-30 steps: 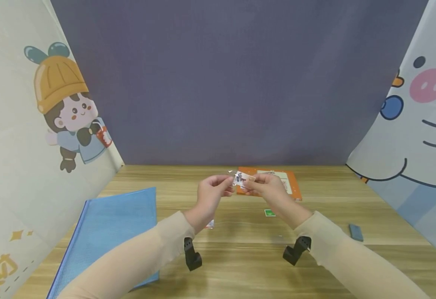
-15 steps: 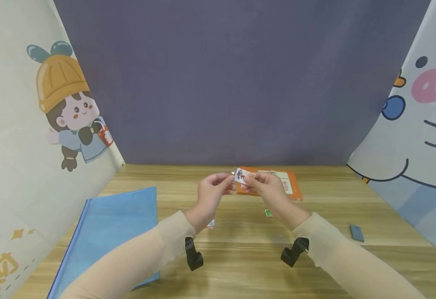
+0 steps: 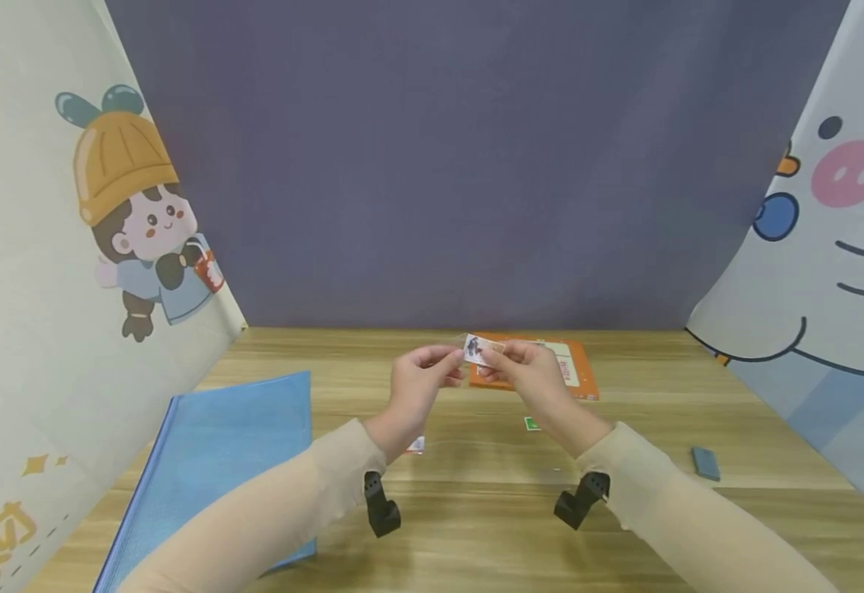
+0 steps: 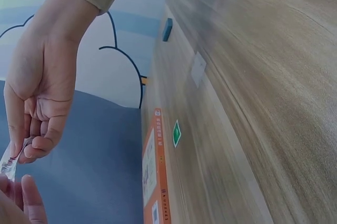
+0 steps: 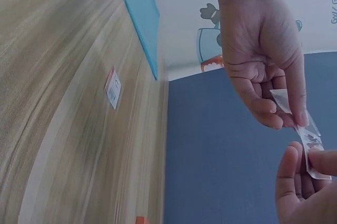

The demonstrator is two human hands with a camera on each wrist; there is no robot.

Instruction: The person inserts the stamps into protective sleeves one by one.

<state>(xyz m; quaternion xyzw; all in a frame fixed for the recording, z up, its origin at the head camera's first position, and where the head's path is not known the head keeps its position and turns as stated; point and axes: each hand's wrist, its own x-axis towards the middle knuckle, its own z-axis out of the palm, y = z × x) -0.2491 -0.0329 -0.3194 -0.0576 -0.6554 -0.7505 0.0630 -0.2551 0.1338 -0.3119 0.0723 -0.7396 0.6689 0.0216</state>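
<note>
In the head view, both hands meet over the far middle of the table. A small white card [image 3: 478,347] with a printed picture is held up between them. My left hand [image 3: 418,387] pinches a clear plastic sleeve [image 5: 280,98] at the card's left end, thumb against fingers. At the other end, my right hand [image 3: 539,375] grips the card between thumb and fingers. The right wrist view shows the clear film running from the left fingertips to the card [image 5: 310,142]. Part of the card is hidden under the right thumb.
Behind the hands lies an orange box [image 3: 586,375]. On the table are a green sticker-like square [image 3: 531,423], a grey-blue block [image 3: 706,463], a small printed card [image 3: 417,445] near the left wrist, and a translucent square [image 4: 198,69]. A blue zip folder [image 3: 246,445] lies at left.
The card has risen slightly and turned a little between the fingers. Less shiny film shows at its left end. Both hands stay almost in place.
</note>
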